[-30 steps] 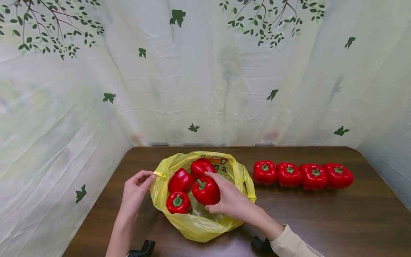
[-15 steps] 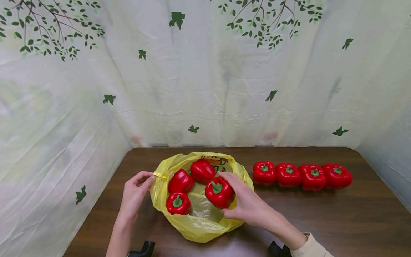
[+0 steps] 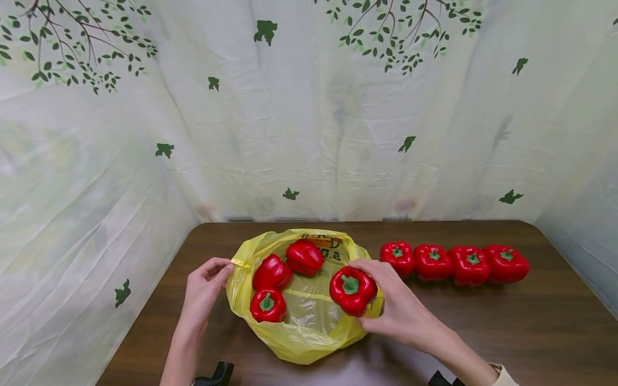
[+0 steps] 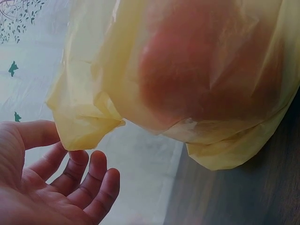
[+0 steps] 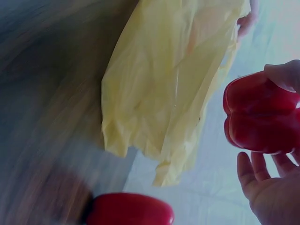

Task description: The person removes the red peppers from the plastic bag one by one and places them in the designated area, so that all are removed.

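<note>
A yellow plastic bag [image 3: 301, 346] stands with its mouth spread wide on the table. Three red bell peppers lie inside it: one bell pepper [image 3: 267, 306] at the front left, another [image 3: 272, 272] behind it, and a third [image 3: 304, 257] at the back. My left hand [image 3: 205, 289] pinches the bag's left rim between thumb and finger; the left wrist view shows its other fingers loosely curled below. My right hand [image 3: 398, 305] grips a red bell pepper [image 3: 353, 291], green stem facing up, above the bag's right rim. In the right wrist view this pepper [image 5: 260, 115] is apart from the bag.
Several red bell peppers [image 3: 469, 265] stand in a row on the brown wooden table [image 3: 483, 332], right of the bag. A pale curtain [image 3: 338, 134] with leaf prints hangs behind the table and along its sides.
My right hand has lifted the bell pepper and carried it rightward, from beside the other peppers in the bag to over the right rim. My left hand has stayed in place.
</note>
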Demonstrator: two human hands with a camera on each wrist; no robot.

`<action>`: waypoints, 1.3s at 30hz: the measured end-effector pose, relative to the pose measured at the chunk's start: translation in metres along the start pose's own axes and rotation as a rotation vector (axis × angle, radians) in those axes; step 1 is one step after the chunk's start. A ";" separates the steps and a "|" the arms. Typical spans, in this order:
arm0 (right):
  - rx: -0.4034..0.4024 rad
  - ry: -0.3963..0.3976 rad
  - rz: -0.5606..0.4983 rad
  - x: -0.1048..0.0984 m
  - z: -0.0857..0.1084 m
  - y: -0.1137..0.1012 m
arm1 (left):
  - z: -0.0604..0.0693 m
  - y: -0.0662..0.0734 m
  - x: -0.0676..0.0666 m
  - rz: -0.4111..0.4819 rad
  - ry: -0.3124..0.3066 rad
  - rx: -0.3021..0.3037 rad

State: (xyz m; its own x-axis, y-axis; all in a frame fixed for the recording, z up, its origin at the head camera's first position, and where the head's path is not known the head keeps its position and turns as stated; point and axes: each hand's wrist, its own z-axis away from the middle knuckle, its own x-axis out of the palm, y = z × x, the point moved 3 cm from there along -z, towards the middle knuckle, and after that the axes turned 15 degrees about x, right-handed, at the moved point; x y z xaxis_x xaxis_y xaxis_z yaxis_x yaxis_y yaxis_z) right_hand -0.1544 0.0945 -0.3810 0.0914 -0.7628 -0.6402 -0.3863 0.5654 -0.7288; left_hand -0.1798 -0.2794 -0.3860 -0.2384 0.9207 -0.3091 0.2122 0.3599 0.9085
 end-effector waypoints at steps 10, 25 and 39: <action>0.153 0.053 -0.066 -0.016 0.022 0.021 | 0.000 -0.001 0.001 -0.001 -0.006 0.005; 0.231 0.077 -0.061 -0.026 0.041 0.053 | 0.000 -0.001 0.000 0.005 -0.004 0.005; 0.382 0.077 0.107 -0.024 0.041 0.079 | 0.000 -0.001 0.000 0.000 -0.004 -0.003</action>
State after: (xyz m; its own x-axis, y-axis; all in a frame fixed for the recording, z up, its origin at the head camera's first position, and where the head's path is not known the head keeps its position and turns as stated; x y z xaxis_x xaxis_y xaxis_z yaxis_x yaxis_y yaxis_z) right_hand -0.1491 0.1704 -0.4327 -0.0058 -0.7063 -0.7079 -0.0195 0.7079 -0.7061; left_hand -0.1796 -0.2798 -0.3868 -0.2343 0.9213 -0.3103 0.2089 0.3595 0.9095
